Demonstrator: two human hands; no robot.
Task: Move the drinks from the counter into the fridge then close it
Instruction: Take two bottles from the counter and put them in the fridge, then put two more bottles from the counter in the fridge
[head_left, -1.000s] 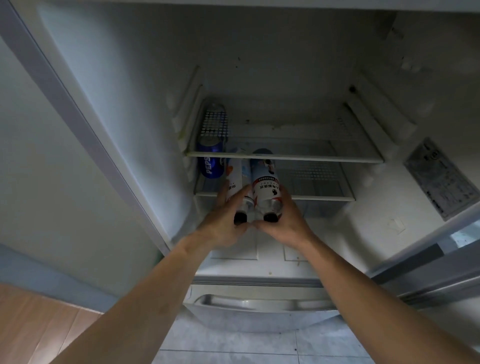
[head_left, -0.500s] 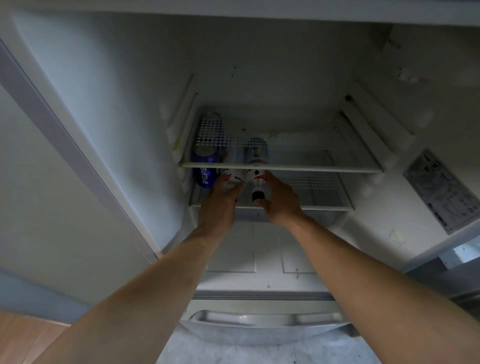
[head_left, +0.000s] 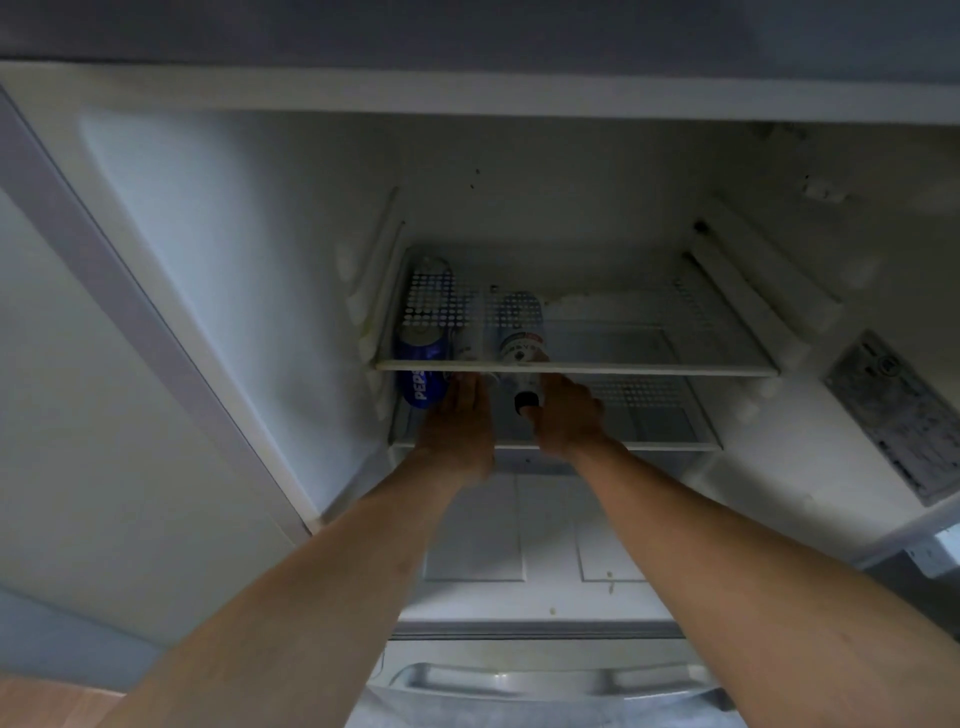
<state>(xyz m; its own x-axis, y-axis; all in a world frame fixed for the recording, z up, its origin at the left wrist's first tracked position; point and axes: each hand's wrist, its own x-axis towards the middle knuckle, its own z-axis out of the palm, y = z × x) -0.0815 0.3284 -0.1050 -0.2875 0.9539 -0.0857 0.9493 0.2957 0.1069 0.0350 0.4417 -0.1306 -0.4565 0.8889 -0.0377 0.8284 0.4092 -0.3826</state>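
Note:
The open fridge has two glass shelves. On the lower shelf (head_left: 675, 444) a blue Pepsi can (head_left: 423, 384) stands at the far left. Two white bottles with dark caps lie on that shelf beside it, caps toward me. My left hand (head_left: 460, 434) lies flat with straight fingers against the left bottle (head_left: 470, 348), hiding its cap. My right hand (head_left: 566, 421) has its fingers curled around the neck end of the right bottle (head_left: 522, 358), next to its dark cap. The upper shelf (head_left: 649, 370) partly covers both bottles.
The fridge's left wall (head_left: 249, 291) and open left door edge (head_left: 78, 270) stand at the left. A label plate (head_left: 898, 421) is on the right wall. A drawer handle (head_left: 545, 680) runs below the compartment. The right part of both shelves holds nothing.
Both hands have pushed the two bottles deeper onto the lower shelf, under the upper shelf. My left hand has flattened out. The view has moved closer and tilted up.

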